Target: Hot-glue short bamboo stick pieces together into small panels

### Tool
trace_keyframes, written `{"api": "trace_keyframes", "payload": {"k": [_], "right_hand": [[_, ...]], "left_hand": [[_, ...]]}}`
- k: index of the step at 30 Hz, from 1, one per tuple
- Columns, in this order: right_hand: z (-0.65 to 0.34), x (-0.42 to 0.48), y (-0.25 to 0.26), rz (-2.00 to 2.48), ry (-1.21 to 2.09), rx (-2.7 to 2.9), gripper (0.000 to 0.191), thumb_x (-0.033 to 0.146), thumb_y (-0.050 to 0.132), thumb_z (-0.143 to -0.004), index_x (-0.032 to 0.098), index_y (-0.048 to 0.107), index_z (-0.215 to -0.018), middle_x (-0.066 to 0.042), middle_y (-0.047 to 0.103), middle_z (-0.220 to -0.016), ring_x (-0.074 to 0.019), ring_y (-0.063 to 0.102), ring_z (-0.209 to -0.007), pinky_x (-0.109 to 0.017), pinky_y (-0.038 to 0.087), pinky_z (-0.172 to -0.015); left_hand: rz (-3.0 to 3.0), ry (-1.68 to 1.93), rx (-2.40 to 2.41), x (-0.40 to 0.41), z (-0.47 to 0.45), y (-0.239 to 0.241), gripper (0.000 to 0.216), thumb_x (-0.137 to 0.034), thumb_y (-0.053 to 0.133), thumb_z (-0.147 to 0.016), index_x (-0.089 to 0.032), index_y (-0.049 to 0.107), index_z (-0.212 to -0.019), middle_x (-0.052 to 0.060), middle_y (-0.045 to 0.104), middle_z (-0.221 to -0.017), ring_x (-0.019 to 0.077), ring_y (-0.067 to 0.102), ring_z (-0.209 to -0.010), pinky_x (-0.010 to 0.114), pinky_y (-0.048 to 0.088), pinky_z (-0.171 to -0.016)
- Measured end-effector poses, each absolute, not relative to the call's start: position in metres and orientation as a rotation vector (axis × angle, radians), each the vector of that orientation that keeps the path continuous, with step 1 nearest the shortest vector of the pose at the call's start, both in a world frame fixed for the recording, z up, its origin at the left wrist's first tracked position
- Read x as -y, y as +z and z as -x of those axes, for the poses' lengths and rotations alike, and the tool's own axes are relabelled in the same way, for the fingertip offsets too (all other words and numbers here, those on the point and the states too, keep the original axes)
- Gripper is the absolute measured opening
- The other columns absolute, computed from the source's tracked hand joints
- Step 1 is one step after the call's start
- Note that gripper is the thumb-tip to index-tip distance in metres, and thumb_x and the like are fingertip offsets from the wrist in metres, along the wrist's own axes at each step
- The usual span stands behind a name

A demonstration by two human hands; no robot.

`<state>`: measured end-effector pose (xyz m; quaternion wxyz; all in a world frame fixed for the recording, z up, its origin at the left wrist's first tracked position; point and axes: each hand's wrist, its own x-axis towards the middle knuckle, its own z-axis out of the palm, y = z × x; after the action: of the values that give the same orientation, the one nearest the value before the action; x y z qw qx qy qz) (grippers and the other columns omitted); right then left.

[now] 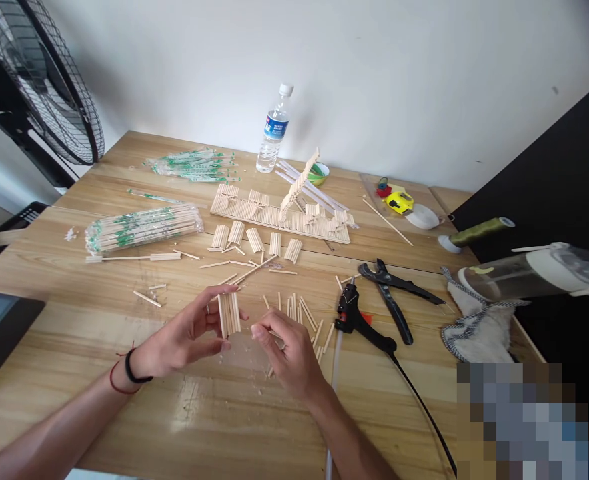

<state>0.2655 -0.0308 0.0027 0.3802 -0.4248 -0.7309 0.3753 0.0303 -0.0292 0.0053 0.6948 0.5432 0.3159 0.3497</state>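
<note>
A small panel of short wooden sticks [231, 315] set side by side is held upright between the thumb and fingers of my left hand [187, 337]. Just right of it, my right hand [291, 350] has thumb and forefinger pinched together, apart from the panel; whether anything is in that pinch cannot be made out. Loose cut sticks [308, 313] lie behind and beside my right hand. Farther back, several similar small panels [255, 240] stand in a row before a long stick-built model [261, 215] with a sloping piece rising from it.
A glue gun [349, 310] and black-handled cutters [388, 293] lie to the right. Packs of wrapped chopsticks [144, 228] are at the left. A water bottle [273, 133] stands by the wall, a yellow tape measure [399, 202] at back right, and a fan [49, 80] at far left.
</note>
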Motion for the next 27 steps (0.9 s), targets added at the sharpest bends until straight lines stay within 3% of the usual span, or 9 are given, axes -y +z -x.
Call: {"api": "trace_keyframes", "payload": {"k": [5, 10, 15, 18, 23, 27], "right_hand": [[-0.264, 0.031, 0.004, 1.138, 1.143, 1.795, 0.013, 0.027, 0.063, -0.100, 0.021, 0.071, -0.093, -0.003, 0.068, -0.086, -0.0174, 0.063, -0.077, -0.030, 0.049, -0.071], [-0.257, 0.035, 0.005, 1.107, 1.604, 1.510, 0.026, 0.044, 0.068, -0.099, 0.020, 0.077, -0.096, -0.001, 0.068, -0.082, -0.0135, 0.059, -0.068, -0.026, 0.044, -0.060], [-0.247, 0.040, -0.001, 0.984, 1.938, 1.209, 0.037, 0.056, 0.078, -0.089, 0.020, 0.075, -0.100, 0.001, 0.065, -0.081, -0.0105, 0.051, -0.061, -0.023, 0.039, -0.051], [-0.244, 0.041, -0.003, 0.961, 1.991, 1.125, 0.042, 0.058, 0.082, -0.084, 0.021, 0.075, -0.105, 0.003, 0.061, -0.076, -0.0086, 0.045, -0.054, -0.022, 0.036, -0.047], [-0.242, 0.041, -0.006, 0.920, 2.058, 0.997, 0.044, 0.057, 0.086, -0.079, 0.023, 0.077, -0.105, 0.000, 0.068, -0.084, -0.0079, 0.045, -0.052, -0.021, 0.036, -0.043], [-0.242, 0.041, -0.006, 0.916, 2.060, 0.955, 0.036, 0.053, 0.085, -0.082, 0.023, 0.077, -0.102, -0.001, 0.071, -0.084, -0.0089, 0.046, -0.055, -0.020, 0.036, -0.044]], "left_hand": [[-1.520, 0.898, -0.917, 0.034, -0.033, 0.004, 0.071, -0.014, 0.068, -0.099, -0.032, 0.034, -0.159, 0.012, 0.067, -0.129, 0.0235, 0.070, -0.112, 0.033, 0.059, -0.089], [-1.864, 1.032, -1.023, 0.039, -0.036, 0.002, 0.073, -0.014, 0.069, -0.098, -0.034, 0.037, -0.160, 0.010, 0.070, -0.126, 0.0160, 0.071, -0.087, 0.030, 0.061, -0.082], [-2.083, 1.079, -0.966, 0.041, -0.044, 0.005, 0.065, -0.015, 0.065, -0.101, -0.035, 0.041, -0.157, 0.008, 0.076, -0.124, 0.0130, 0.073, -0.073, 0.025, 0.062, -0.074], [-2.198, 1.102, -0.938, 0.041, -0.047, 0.005, 0.060, -0.016, 0.061, -0.103, -0.032, 0.041, -0.157, 0.007, 0.079, -0.111, 0.0138, 0.073, -0.072, 0.026, 0.062, -0.074], [-2.266, 1.114, -0.946, 0.042, -0.048, 0.006, 0.063, -0.014, 0.062, -0.101, -0.030, 0.039, -0.158, 0.007, 0.080, -0.109, 0.0184, 0.077, -0.089, 0.028, 0.063, -0.081], [-2.283, 1.124, -0.939, 0.045, -0.048, 0.006, 0.066, -0.013, 0.063, -0.101, -0.030, 0.038, -0.159, 0.006, 0.080, -0.104, 0.0178, 0.077, -0.085, 0.027, 0.063, -0.079]]}}
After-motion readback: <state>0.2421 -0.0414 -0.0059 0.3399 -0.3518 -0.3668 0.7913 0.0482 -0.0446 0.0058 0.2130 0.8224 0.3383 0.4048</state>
